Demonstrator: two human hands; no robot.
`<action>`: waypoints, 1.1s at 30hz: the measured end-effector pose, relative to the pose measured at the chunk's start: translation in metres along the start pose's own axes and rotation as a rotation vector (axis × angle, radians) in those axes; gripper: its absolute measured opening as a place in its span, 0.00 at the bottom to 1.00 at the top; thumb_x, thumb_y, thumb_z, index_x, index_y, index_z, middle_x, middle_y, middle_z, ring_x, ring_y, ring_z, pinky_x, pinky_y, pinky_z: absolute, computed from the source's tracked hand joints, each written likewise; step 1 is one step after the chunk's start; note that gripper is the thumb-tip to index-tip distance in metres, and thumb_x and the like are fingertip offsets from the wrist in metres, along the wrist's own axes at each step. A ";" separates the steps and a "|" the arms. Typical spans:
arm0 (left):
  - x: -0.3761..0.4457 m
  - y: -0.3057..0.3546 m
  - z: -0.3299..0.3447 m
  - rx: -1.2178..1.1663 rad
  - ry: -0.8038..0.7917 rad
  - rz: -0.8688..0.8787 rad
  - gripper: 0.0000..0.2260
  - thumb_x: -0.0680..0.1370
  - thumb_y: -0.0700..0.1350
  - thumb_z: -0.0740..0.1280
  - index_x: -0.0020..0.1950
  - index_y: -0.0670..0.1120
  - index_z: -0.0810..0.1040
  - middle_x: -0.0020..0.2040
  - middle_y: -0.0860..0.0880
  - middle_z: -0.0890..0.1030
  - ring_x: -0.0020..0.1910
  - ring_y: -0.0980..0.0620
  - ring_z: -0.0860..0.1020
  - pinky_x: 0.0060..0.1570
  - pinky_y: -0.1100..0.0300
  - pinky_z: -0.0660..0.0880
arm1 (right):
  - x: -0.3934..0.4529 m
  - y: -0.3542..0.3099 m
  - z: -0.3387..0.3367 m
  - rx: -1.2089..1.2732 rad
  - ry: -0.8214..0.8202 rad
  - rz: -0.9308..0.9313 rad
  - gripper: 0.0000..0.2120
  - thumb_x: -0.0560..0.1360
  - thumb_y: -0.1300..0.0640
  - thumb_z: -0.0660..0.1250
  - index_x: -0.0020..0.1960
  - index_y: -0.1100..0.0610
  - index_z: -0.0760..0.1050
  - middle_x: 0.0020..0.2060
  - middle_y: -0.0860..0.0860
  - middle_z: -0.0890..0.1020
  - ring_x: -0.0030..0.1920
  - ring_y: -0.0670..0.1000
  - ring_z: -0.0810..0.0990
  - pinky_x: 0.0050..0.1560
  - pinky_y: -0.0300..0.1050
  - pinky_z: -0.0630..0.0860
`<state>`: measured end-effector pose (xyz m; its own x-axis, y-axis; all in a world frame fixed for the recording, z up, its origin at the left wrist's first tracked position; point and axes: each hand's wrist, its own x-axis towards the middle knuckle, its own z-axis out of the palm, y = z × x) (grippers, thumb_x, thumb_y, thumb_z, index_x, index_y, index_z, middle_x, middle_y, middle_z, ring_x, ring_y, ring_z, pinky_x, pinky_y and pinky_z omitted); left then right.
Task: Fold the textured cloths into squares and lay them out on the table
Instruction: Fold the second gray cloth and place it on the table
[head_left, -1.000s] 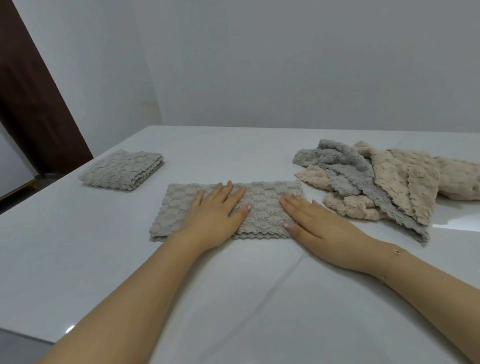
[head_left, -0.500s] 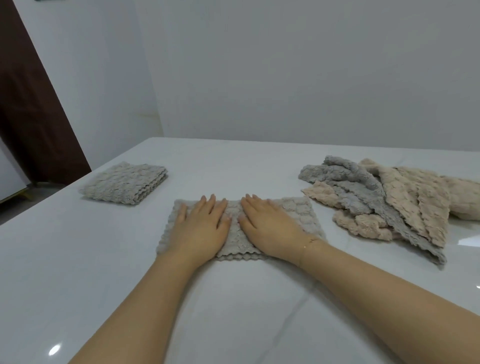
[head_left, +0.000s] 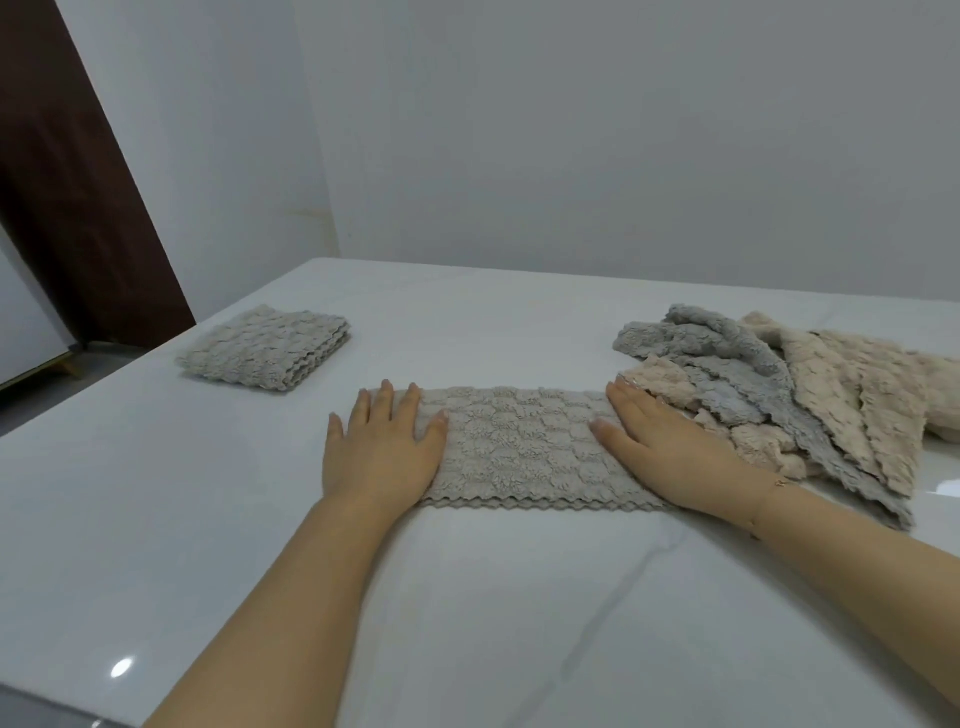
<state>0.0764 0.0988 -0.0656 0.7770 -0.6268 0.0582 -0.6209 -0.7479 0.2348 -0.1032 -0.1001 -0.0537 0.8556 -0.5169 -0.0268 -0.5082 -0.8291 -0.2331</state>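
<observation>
Left hand covers the left end of the half-folded cloth; right hand covers its right end, corners unseen. Loose pile at bench right edge cut off by frame; count of cloths not determinable. Folded square: layer count unreadable. Both forearms run out of frame below.
</observation>
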 end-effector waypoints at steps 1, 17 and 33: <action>0.001 -0.001 -0.001 -0.005 0.001 0.012 0.27 0.80 0.62 0.43 0.78 0.54 0.48 0.79 0.50 0.48 0.78 0.50 0.46 0.75 0.47 0.44 | -0.001 0.003 0.000 0.007 0.000 -0.007 0.32 0.80 0.40 0.45 0.78 0.56 0.46 0.78 0.50 0.47 0.77 0.47 0.45 0.74 0.41 0.43; -0.051 0.030 0.000 -0.360 0.139 0.703 0.14 0.72 0.61 0.67 0.51 0.55 0.81 0.50 0.62 0.76 0.53 0.63 0.72 0.53 0.64 0.70 | -0.014 0.013 0.004 0.219 0.314 -0.304 0.16 0.80 0.52 0.60 0.67 0.51 0.73 0.68 0.45 0.70 0.69 0.44 0.65 0.63 0.30 0.55; -0.060 0.037 -0.001 -0.159 0.231 0.822 0.03 0.77 0.40 0.66 0.46 0.46 0.78 0.45 0.53 0.78 0.46 0.56 0.72 0.45 0.67 0.68 | -0.007 0.014 -0.001 0.376 0.287 -0.160 0.15 0.80 0.55 0.59 0.65 0.57 0.73 0.57 0.52 0.78 0.56 0.46 0.73 0.48 0.33 0.62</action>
<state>0.0065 0.1093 -0.0591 0.1007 -0.8820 0.4604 -0.9861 -0.0271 0.1636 -0.1164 -0.1081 -0.0557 0.8315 -0.4708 0.2949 -0.2564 -0.7961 -0.5481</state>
